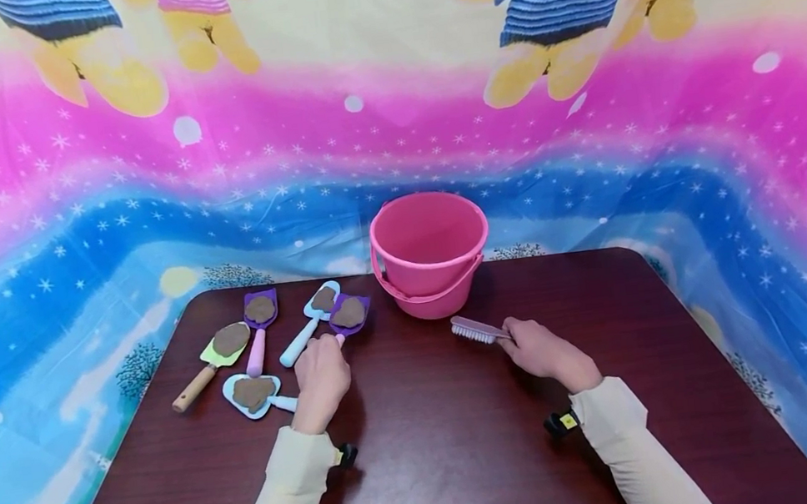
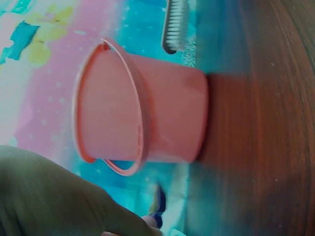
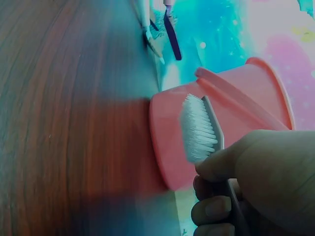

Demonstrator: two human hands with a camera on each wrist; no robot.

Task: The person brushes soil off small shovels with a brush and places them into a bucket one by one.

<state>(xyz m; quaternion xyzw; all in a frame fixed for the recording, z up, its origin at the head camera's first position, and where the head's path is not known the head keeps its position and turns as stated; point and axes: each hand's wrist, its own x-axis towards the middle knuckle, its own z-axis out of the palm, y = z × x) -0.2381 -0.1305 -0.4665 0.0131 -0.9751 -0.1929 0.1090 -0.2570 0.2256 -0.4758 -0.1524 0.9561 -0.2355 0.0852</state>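
Observation:
My left hand (image 1: 323,377) grips the handle of a toy shovel whose purple scoop (image 1: 363,325) carries a brown lump (image 1: 347,313). In the left wrist view the hand (image 2: 64,196) covers most of that handle. My right hand (image 1: 542,350) holds a brush (image 1: 480,331) by its handle, white bristles facing down and left in the head view. Thumb and curled fingers wrap the brush handle in the right wrist view, with the bristles (image 3: 198,130) in front of the bucket. The pink bucket (image 1: 432,286) stands upright between and beyond both hands, its handle hanging down the front.
Left of my left hand lie several more shovels with brown lumps: a green one (image 1: 212,357), a purple one (image 1: 256,352) and two light blue ones, the nearer (image 1: 231,397) and the farther (image 1: 299,342). A patterned cloth (image 1: 360,144) hangs behind the dark table (image 1: 435,450).

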